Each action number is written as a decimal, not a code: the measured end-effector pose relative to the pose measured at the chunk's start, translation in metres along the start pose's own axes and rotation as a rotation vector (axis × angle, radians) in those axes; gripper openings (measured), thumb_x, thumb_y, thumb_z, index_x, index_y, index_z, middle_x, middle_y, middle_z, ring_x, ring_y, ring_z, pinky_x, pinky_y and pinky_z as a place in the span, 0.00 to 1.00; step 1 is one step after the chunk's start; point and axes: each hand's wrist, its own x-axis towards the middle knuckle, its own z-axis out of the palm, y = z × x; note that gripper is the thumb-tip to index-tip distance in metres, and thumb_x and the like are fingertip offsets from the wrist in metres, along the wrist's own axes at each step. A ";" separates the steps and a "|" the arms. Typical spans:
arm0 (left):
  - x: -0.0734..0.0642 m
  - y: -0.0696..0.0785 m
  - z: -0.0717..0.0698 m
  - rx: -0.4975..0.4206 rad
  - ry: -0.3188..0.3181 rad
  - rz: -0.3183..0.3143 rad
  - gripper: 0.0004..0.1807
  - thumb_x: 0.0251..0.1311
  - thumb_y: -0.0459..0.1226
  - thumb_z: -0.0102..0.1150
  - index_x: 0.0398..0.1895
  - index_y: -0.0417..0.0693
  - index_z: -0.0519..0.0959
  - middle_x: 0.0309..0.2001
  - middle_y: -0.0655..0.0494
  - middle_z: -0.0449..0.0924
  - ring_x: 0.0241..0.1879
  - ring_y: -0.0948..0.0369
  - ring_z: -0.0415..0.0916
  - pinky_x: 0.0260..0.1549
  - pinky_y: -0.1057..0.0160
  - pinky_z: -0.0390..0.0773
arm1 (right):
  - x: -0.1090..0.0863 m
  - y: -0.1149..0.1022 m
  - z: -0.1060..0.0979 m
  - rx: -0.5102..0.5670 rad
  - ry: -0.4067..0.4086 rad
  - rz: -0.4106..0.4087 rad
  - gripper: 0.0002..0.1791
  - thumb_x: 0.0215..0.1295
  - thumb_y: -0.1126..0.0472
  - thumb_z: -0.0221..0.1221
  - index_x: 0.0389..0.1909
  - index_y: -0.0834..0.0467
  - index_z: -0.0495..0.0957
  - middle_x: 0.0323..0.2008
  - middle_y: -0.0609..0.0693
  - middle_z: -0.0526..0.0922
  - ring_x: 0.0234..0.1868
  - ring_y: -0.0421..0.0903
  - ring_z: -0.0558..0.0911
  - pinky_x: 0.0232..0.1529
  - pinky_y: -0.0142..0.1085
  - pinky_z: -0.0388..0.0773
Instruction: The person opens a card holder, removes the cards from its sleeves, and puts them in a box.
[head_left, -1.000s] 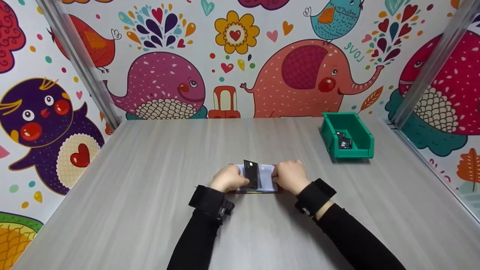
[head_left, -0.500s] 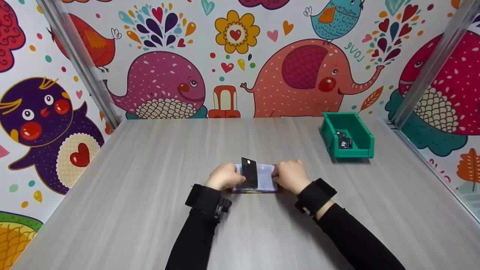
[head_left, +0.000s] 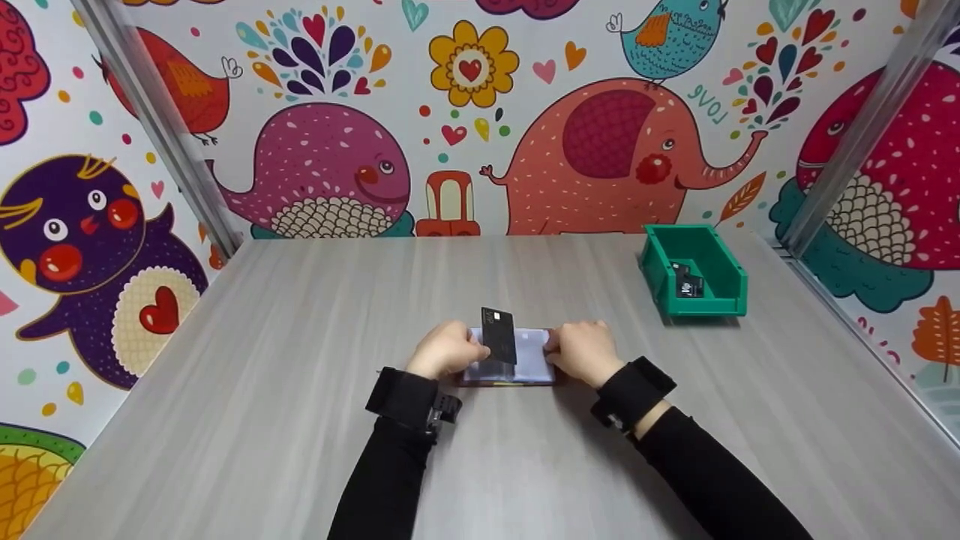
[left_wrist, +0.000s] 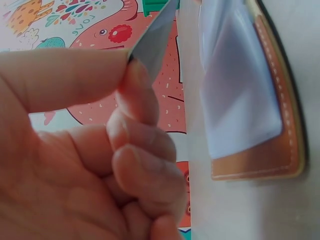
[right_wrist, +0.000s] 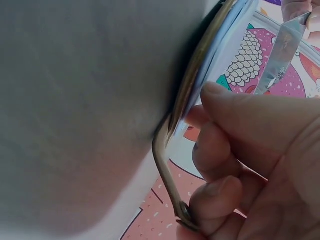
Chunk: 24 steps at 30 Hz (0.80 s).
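My left hand (head_left: 448, 349) pinches a black card (head_left: 498, 336) by its lower left edge, between thumb and curled index finger. The card stands tilted above an open card holder (head_left: 534, 358) with clear plastic sleeves. In the left wrist view the holder's brown leather cover (left_wrist: 280, 162) has pale stitching, and the card (left_wrist: 159, 42) is clear of the sleeves. My right hand (head_left: 586, 351) holds the holder's right edge; in the right wrist view thumb and index finger are at the sleeves (right_wrist: 220, 60), and the other fingers curl near a strap with a snap (right_wrist: 167, 175).
A green bin (head_left: 709, 307) stands at the table's back right with black cards (head_left: 688, 285) inside. The pale wood-grain table (head_left: 315, 315) ends at a wall with cartoon animals. Metal posts (head_left: 161, 124) rise at both back corners.
My left hand has drawn the black card upward and slightly left, out of the holder's left sleeve, and more of the card shows. The right hand has stayed in place.
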 end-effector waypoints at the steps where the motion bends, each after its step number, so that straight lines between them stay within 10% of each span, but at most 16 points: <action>1: 0.000 0.000 0.000 -0.003 0.000 -0.004 0.15 0.57 0.38 0.65 0.17 0.51 0.71 0.21 0.59 0.70 0.22 0.61 0.68 0.23 0.65 0.66 | 0.000 0.000 0.000 0.004 -0.001 -0.001 0.07 0.54 0.61 0.72 0.35 0.54 0.90 0.33 0.50 0.88 0.36 0.55 0.85 0.38 0.50 0.71; 24: -0.001 0.004 0.003 -0.068 -0.033 0.084 0.21 0.59 0.36 0.62 0.12 0.54 0.65 0.15 0.63 0.62 0.15 0.65 0.59 0.16 0.67 0.59 | -0.004 -0.001 -0.012 0.126 0.115 -0.016 0.07 0.59 0.56 0.69 0.26 0.54 0.88 0.25 0.44 0.85 0.29 0.48 0.81 0.37 0.49 0.69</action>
